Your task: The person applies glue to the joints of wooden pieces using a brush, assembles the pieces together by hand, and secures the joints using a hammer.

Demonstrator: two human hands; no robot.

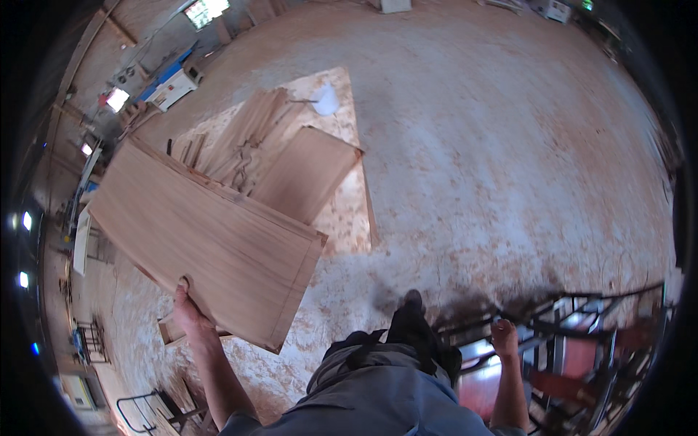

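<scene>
My left hand (191,311) grips the lower edge of a large brown wooden panel (211,240), its thumb pressed flat on the face. The panel is tilted and covers the near left part of a pale, blotchy tabletop (349,211). Behind it a smaller wooden panel (309,171) lies on that table, beside several wooden strips (247,127). A white tub (326,100) stands at the table's far end, with a thin stick at its side. At lower right, my right hand (504,338) hangs with fingers curled and nothing seen in them, above black metal frames.
Black metal frames with red panels (563,378) crowd the floor at my right. A blue and white machine (171,86) stands by the far left wall. A thin metal frame (142,413) is at the lower left. Dusty concrete floor (494,145) stretches ahead and right.
</scene>
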